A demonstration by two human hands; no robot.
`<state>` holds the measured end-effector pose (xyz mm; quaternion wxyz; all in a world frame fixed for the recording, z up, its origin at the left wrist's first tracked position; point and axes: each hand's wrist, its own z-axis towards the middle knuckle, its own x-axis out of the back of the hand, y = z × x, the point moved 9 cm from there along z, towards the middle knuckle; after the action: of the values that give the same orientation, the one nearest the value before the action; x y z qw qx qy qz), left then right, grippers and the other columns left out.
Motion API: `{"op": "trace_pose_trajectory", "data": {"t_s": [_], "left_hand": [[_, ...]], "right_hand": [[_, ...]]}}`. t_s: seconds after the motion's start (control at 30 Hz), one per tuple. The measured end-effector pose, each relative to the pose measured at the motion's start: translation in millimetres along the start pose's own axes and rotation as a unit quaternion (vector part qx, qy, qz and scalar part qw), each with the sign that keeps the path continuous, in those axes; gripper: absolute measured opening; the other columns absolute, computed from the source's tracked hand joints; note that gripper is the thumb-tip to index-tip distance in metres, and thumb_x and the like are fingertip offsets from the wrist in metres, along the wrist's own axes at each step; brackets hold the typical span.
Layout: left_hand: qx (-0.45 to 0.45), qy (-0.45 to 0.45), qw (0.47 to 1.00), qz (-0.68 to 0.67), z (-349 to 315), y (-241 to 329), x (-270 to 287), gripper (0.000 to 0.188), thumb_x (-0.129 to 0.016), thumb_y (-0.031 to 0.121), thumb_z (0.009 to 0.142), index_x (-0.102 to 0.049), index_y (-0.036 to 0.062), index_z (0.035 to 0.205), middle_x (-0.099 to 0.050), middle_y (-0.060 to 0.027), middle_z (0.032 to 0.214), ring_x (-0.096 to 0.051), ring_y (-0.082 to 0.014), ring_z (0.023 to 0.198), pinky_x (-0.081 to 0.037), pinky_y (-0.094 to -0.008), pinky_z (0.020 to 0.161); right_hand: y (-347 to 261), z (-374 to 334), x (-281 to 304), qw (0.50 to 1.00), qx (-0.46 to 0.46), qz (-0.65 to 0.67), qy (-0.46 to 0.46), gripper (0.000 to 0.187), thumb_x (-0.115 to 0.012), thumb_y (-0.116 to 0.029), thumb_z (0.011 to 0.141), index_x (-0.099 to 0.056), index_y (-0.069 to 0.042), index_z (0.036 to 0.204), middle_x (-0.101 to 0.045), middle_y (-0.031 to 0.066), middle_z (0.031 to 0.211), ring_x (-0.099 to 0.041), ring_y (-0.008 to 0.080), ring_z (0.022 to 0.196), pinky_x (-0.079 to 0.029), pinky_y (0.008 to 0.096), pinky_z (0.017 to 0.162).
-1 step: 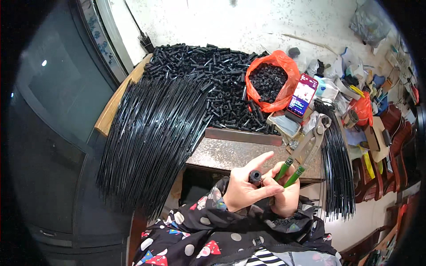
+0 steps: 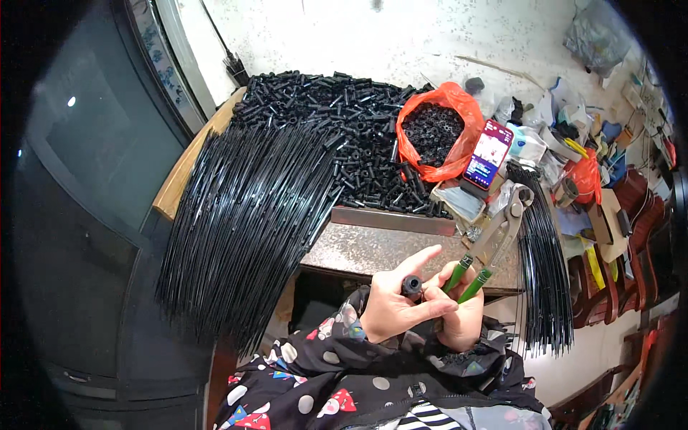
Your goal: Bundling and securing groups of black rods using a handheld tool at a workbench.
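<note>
My left hand [image 2: 387, 307] is closed round a short black tube [image 2: 411, 286], its round hollow end facing up; the index finger points away to the upper right. Close beside it, my right hand [image 2: 462, 324] holds a pair of pliers [image 2: 494, 233] by its green handles, the grey metal jaws pointing up and to the right. The handles are spread apart. My two hands touch, the left thumb lying across the right fingers. Whatever else sits between the fingers is hidden. Beyond them is a large heap of similar black tubes [image 2: 308, 100].
Long thin black rods [image 2: 244, 222] hang over the table's left front edge, and a smaller bundle [image 2: 541, 272] hangs at the right. A red plastic bag [image 2: 471, 107] holds small black parts. A lit phone [image 2: 490, 154] leans beside it. A metal strip [image 2: 393, 221] edges the heap.
</note>
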<state>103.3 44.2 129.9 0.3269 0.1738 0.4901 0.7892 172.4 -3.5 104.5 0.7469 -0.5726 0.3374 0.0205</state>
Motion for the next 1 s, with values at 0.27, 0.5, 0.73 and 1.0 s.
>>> {"op": "trace_pose_trajectory", "data": {"t_s": [0.27,0.5,0.73,1.0], "left_hand": [[-0.076,-0.037,0.991,0.108,-20,5,-13,0.066,-0.069,0.018,0.053,-0.037,-0.0052,0.106,-0.042,-0.0005,0.046,-0.032,-0.0020,0.039,-0.032,-0.0151,0.040],[-0.098,-0.100,0.986,0.086,-16,22,-24,0.068,-0.069,0.015,0.054,-0.034,-0.0031,0.109,-0.032,0.0011,0.042,-0.032,-0.0021,0.040,-0.030,-0.0148,0.039],[-0.060,-0.056,0.992,0.093,-11,0,-13,0.056,-0.070,0.015,0.052,-0.045,-0.0012,0.099,-0.033,0.0026,0.044,-0.031,-0.0024,0.040,-0.029,-0.0153,0.040],[0.058,-0.063,0.996,0.008,-10,-20,-8,0.051,-0.064,0.008,0.060,-0.039,-0.0085,0.101,-0.052,-0.0019,0.062,-0.045,-0.0029,0.058,-0.035,-0.0153,0.056]], "right_hand": [[-29,-5,23,0.971,0.127,-0.139,0.149,0.020,-0.054,0.005,0.065,-0.040,-0.003,0.078,-0.049,0.0040,0.066,-0.046,0.0079,0.054,-0.038,0.0188,0.048],[-13,-4,22,0.994,0.064,0.090,0.001,0.023,-0.054,0.002,0.065,-0.041,-0.005,0.083,-0.049,0.0059,0.069,-0.046,0.0110,0.056,-0.037,0.0191,0.049],[-13,-10,36,0.987,0.081,-0.054,0.129,0.021,-0.055,0.003,0.065,-0.041,-0.002,0.080,-0.049,0.0047,0.067,-0.047,0.0101,0.057,-0.039,0.0202,0.052],[1,-9,4,0.999,0.024,-0.006,-0.029,0.017,-0.054,0.000,0.066,-0.041,-0.001,0.077,-0.051,0.0060,0.067,-0.049,0.0096,0.057,-0.040,0.0202,0.051]]}}
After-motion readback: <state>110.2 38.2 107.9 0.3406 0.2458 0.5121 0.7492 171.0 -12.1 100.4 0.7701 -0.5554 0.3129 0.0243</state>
